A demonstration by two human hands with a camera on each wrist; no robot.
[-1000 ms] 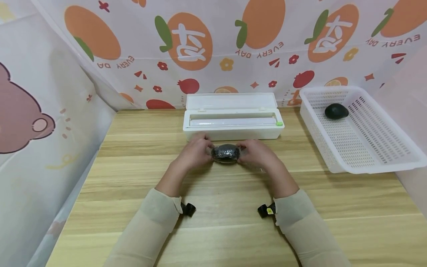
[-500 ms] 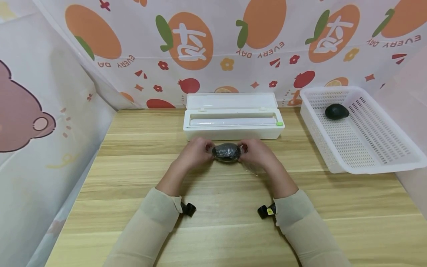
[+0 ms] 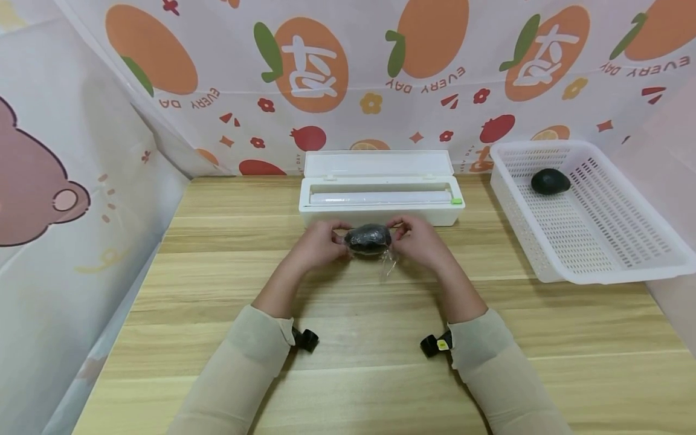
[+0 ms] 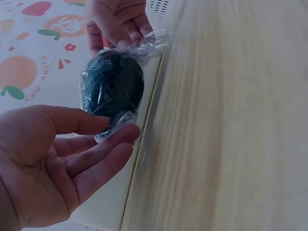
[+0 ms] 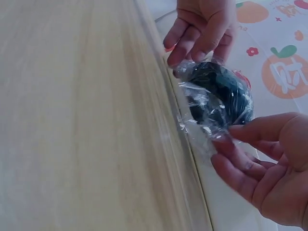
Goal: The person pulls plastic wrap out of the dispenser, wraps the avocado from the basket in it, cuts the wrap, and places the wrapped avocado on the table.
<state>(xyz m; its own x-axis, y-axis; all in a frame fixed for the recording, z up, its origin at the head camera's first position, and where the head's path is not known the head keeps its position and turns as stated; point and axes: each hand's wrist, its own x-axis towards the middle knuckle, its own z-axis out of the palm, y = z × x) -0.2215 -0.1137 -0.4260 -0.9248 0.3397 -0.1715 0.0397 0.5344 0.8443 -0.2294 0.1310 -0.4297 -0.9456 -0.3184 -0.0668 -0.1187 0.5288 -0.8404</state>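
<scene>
Both hands meet at the middle of the head view, just in front of the white dispenser [image 3: 380, 196], and hold a dark avocado [image 3: 368, 238] wrapped in clear film between them, lifted a little off the table [image 3: 348, 338]. The left hand [image 3: 321, 243] has its thumb and fingertips pinching the film at the avocado's left end; in the left wrist view its fingers [image 4: 103, 161] lie fairly straight under the wrap with the thumb above. The right hand [image 3: 417, 240] pinches the film at the other end, and a loose tail of film [image 3: 387, 266] hangs down below the fruit on that side. In the right wrist view the crinkled wrap shines over the avocado [image 5: 219, 94], with the right fingertips [image 5: 231, 139] closed on a gathered bit of it. Far right of the frame, a white basket [image 3: 641, 266] sits on the table with a second, bare avocado [image 3: 550, 181] in its far corner. Beige sleeves [image 3: 255, 344] cover both forearms.
</scene>
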